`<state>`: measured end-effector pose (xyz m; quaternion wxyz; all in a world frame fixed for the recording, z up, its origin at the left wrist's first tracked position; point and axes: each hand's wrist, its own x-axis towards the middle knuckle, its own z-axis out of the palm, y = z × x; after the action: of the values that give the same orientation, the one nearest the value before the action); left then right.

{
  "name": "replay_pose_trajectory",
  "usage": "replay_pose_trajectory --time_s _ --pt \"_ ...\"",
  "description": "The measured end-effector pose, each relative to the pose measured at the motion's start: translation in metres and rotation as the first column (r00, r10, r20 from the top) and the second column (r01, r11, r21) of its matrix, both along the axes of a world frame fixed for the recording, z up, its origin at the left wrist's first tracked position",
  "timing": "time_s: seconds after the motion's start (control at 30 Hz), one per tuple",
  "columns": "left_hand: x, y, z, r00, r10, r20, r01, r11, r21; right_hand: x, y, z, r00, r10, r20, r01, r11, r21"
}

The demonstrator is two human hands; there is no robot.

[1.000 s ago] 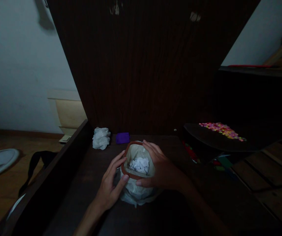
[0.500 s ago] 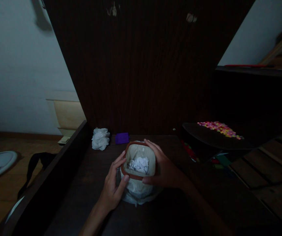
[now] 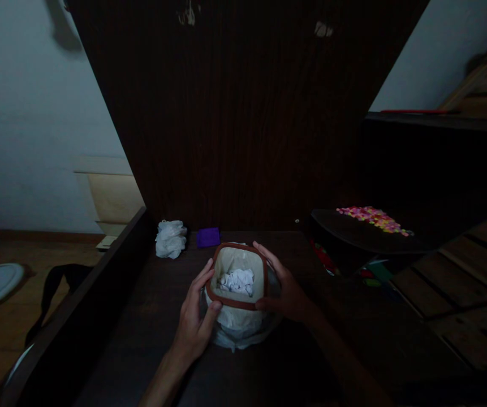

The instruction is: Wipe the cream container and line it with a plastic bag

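A small waste bin with a squarish brown rim (image 3: pixel 236 305) stands on the dark wooden surface, lined with a pale plastic bag (image 3: pixel 241 328) that hangs out around its outside. Crumpled white paper (image 3: pixel 238 281) lies inside. My left hand (image 3: pixel 196 311) holds the rim's left side, thumb at the near corner and fingers along the edge. On the opposite side my right hand (image 3: pixel 283 285) grips the rim, its thumb at the near right corner and fingers reaching to the far corner. Shadow darkens much of the right hand.
Behind the bin lie a crumpled white plastic bag (image 3: pixel 171 238) and a purple flat object (image 3: pixel 208 237). A tall dark panel (image 3: pixel 243 124) rises at the back. A raised side board (image 3: pixel 86 305) runs along the left. Colourful small pieces (image 3: pixel 373 219) cover part of a shelf at right.
My right thumb has slid right along the near rim to the corner. The left hand keeps its hold, and the view has shifted slightly.
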<state>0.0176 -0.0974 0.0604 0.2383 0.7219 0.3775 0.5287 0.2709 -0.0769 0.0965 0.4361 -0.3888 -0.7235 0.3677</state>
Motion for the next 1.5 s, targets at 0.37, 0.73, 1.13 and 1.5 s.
replay_pose_trajectory --time_s 0.37,0.73,1.13,1.5 --pt "-0.004 0.015 0.011 0.997 0.069 -0.046 -0.063 0.991 0.115 -0.006 0.003 -0.004 0.997 -0.013 0.077 0.0 0.986 0.165" --pt "-0.018 0.056 0.042 0.913 -0.268 -0.308 0.294 0.955 0.04 -0.005 0.002 -0.005 0.998 -0.006 0.068 -0.005 0.986 0.169" --pt "-0.003 0.051 0.027 0.955 -0.146 -0.258 0.192 0.968 0.164 -0.005 0.012 -0.011 1.0 0.017 0.004 -0.018 0.988 0.151" --pt "-0.004 0.033 0.02 0.939 -0.131 -0.317 0.133 0.991 -0.015 0.004 0.018 -0.029 0.964 0.173 -0.2 -0.203 0.969 -0.138"
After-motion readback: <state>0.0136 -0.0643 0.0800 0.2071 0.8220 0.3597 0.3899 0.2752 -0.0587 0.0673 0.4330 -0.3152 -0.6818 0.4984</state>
